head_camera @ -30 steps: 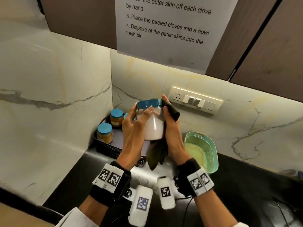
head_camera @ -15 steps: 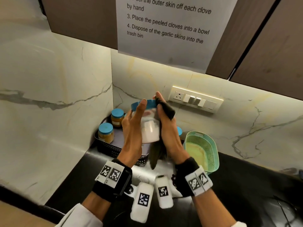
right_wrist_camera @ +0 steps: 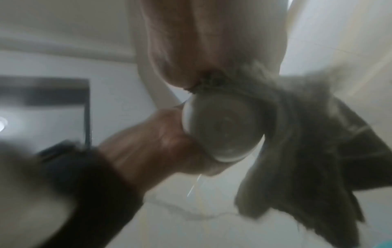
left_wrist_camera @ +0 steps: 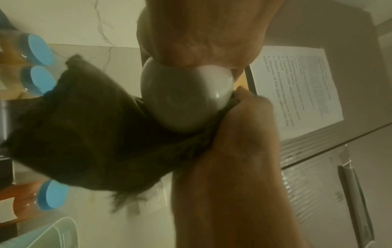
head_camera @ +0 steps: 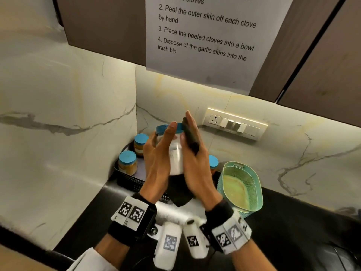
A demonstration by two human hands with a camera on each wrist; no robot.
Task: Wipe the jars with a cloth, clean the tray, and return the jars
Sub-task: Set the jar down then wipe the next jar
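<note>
A: Now, starting at the left: what stands in the tray point(head_camera: 125, 179)?

B: Two amber jars point(head_camera: 128, 162) with blue lids, upright, against the corner of the marble wall point(head_camera: 58, 114). The tray is black, with perforated sides, and sits on the dark counter point(head_camera: 293, 222).

A: State of the left hand point(head_camera: 159, 157)?

B: Raised above the tray, fingers nearly straight, laid along the left side of the white jar point(head_camera: 175, 159). The left wrist view shows the palm against the jar base; whether the fingers curl round it cannot be told.

A: Position of the white jar?

B: Held in the air between both hands, upright, with its blue lid point(head_camera: 168, 128) on top. It touches neither tray nor counter.

A: And the right hand point(head_camera: 197, 163)?

B: Fingers extended, pressing the cloth point(head_camera: 190, 136) flat against the jar's right side. The cloth is dark; its loose end hangs below the jar, as both wrist views show.

A: Anything behind the right hand?

B: One more blue-lidded jar point(head_camera: 213, 162), partly hidden, near the tray's right end. Whether it stands in the tray cannot be told.

A: Further right?

B: A green basket point(head_camera: 242, 184) on the counter, just beside that jar. Above it, a switch plate point(head_camera: 234, 123) on the wall. A printed sheet point(head_camera: 207, 36) hangs from the cabinet point(head_camera: 322, 55).
</note>
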